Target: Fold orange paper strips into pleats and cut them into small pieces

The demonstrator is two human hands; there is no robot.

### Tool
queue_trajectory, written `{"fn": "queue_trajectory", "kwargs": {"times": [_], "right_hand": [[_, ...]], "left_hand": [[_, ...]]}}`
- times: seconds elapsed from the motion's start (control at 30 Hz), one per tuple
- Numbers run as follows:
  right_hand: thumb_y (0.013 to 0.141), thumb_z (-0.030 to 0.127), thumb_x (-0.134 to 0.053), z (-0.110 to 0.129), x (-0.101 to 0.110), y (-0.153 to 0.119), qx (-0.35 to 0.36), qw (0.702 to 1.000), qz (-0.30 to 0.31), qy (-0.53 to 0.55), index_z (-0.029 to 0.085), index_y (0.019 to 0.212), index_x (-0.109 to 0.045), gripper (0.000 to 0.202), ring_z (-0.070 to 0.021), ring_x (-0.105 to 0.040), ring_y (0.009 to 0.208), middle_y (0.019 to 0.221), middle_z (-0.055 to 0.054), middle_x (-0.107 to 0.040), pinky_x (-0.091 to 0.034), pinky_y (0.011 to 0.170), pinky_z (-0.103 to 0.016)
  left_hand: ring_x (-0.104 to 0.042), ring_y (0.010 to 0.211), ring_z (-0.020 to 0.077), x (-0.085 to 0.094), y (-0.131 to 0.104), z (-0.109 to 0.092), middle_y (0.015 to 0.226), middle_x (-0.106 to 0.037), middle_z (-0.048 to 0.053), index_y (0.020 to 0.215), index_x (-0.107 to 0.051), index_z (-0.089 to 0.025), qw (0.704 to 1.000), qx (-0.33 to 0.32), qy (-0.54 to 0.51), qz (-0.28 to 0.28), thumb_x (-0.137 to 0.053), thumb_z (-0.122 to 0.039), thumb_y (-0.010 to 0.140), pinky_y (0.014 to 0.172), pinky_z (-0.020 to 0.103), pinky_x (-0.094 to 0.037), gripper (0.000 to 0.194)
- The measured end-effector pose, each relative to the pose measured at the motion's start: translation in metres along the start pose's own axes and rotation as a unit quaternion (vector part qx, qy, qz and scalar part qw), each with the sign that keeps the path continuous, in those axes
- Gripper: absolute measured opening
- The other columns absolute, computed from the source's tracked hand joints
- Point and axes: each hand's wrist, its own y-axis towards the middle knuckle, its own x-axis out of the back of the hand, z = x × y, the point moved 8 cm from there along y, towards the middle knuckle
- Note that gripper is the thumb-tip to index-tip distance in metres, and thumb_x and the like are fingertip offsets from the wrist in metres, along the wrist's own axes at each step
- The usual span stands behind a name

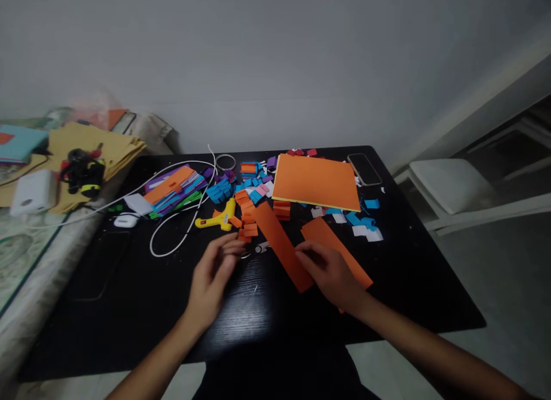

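Note:
My right hand (333, 274) pinches the edge of a long orange paper strip (279, 245), which slants across the middle of the table. Under and beside that hand lie more orange strips (344, 253). My left hand (210, 276) hovers over the black tabletop with nothing visible in it, thumb and fingers apart and loosely bent. Just beyond its fingertips are small folded orange paper pieces (247, 213) and a yellow glue-gun-shaped tool (219, 217). A small metallic tool (262, 248), partly covered by the strip, sits between my hands.
Orange sheets (316, 182) lie at the back, with a phone (364, 169) to their right. Blue and white paper scraps (365, 222) are scattered nearby. A white cable (172, 253) loops across the left side, around stacked coloured paper (176, 187). A white stool (450, 182) stands at right.

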Motion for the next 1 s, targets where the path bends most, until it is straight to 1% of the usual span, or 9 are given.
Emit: {"fn": "queue_trajectory", "kwargs": {"times": [0.1, 0.17, 0.23, 0.37, 0.5, 0.6, 0.73, 0.87, 1.0], "right_hand": [[0.101, 0.036, -0.066, 0.012, -0.013, 0.017, -0.024, 0.995, 0.037, 0.087, 0.021, 0.103, -0.075, 0.017, -0.0205, -0.075, 0.089, 0.097, -0.005, -0.079, -0.06, 0.077, -0.033], [0.1, 0.036, -0.068, 0.023, -0.018, 0.031, -0.007, 0.993, 0.077, 0.091, 0.02, 0.102, -0.076, 0.018, -0.0198, -0.075, 0.085, 0.096, -0.006, -0.079, -0.06, 0.076, -0.033], [0.094, 0.032, -0.075, 0.041, -0.012, 0.048, 0.047, 0.989, 0.102, 0.1, 0.02, 0.104, -0.076, 0.015, -0.0194, -0.075, 0.089, 0.101, -0.006, -0.08, -0.061, 0.081, -0.034], [0.09, 0.026, -0.079, 0.079, 0.026, 0.079, 0.125, 0.973, 0.017, 0.195, 0.023, 0.116, -0.075, 0.026, -0.0181, -0.076, 0.096, 0.107, -0.004, -0.08, -0.062, 0.087, -0.033], [0.086, 0.025, -0.084, 0.099, 0.04, 0.093, 0.127, 0.965, -0.051, 0.222, 0.024, 0.094, -0.08, 0.01, -0.0143, -0.073, 0.079, 0.085, 0.001, -0.077, -0.061, 0.075, -0.028], [0.084, 0.024, -0.086, 0.102, 0.037, 0.094, 0.117, 0.962, -0.069, 0.238, 0.024, 0.087, -0.081, 0.006, -0.0127, -0.072, 0.074, 0.081, 0.002, -0.078, -0.06, 0.071, -0.026], [0.08, 0.024, -0.09, 0.098, 0.027, 0.093, 0.09, 0.956, -0.044, 0.274, 0.025, 0.088, -0.083, 0.01, -0.0149, -0.076, 0.08, 0.087, 0.0, -0.082, -0.064, 0.075, -0.028], [0.076, 0.025, -0.093, 0.093, 0.019, 0.092, 0.067, 0.947, -0.031, 0.313, 0.025, 0.087, -0.082, 0.016, -0.0143, -0.076, 0.073, 0.084, 0.0, -0.082, -0.065, 0.069, -0.027], [0.072, 0.027, -0.096, 0.088, 0.017, 0.093, 0.044, 0.949, -0.033, 0.312, 0.023, 0.083, -0.081, 0.019, -0.0125, -0.072, 0.064, 0.077, 0.001, -0.079, -0.064, 0.063, -0.026]], "left_hand": [[-0.07, 0.084, 0.0185, -0.037, 0.028, -0.021, 0.096, -0.076, 0.006, 0.113, -0.072, -0.017, 0.998, 0.002, -0.045, 0.047, -0.076, -0.053, 0.094, 0.077, 0.028, -0.054, 0.041], [-0.057, 0.066, 0.0133, -0.047, 0.046, -0.037, 0.075, -0.066, -0.001, 0.091, -0.071, -0.017, 0.999, -0.01, -0.028, 0.04, -0.078, -0.05, 0.093, 0.064, 0.024, -0.045, 0.033], [-0.054, 0.065, 0.0127, -0.053, 0.061, -0.052, 0.073, -0.063, -0.001, 0.085, -0.07, -0.017, 0.998, -0.021, -0.025, 0.05, -0.077, -0.047, 0.093, 0.062, 0.024, -0.042, 0.032], [-0.049, 0.063, 0.0127, -0.063, 0.076, -0.074, 0.068, -0.057, -0.003, 0.082, -0.069, -0.017, 0.99, -0.056, 0.044, 0.119, -0.072, -0.041, 0.095, 0.059, 0.025, -0.038, 0.028], [-0.049, 0.062, 0.0125, -0.061, 0.082, -0.09, 0.066, -0.057, -0.003, 0.075, -0.068, -0.017, 0.973, -0.109, 0.137, 0.151, -0.07, -0.036, 0.097, 0.061, 0.026, -0.038, 0.03], [-0.062, 0.074, 0.0171, -0.056, 0.084, -0.09, 0.078, -0.07, 0.003, 0.086, -0.075, -0.017, 0.974, -0.104, 0.082, 0.182, -0.063, -0.044, 0.103, 0.07, 0.028, -0.046, 0.034], [-0.066, 0.077, 0.019, -0.048, 0.088, -0.074, 0.083, -0.072, 0.006, 0.085, -0.075, -0.016, 0.981, -0.025, -0.078, 0.176, -0.065, -0.055, 0.101, 0.072, 0.028, -0.052, 0.043], [-0.071, 0.078, 0.0203, -0.059, 0.084, -0.057, 0.088, -0.075, 0.006, 0.096, -0.077, -0.017, 0.963, 0.05, -0.155, 0.217, -0.072, -0.054, 0.098, 0.069, 0.028, -0.055, 0.038], [-0.076, 0.076, 0.0215, -0.065, 0.082, -0.052, 0.092, -0.078, 0.007, 0.104, -0.077, -0.018, 0.948, 0.076, -0.184, 0.247, -0.072, -0.056, 0.098, 0.066, 0.028, -0.059, 0.038]]}}
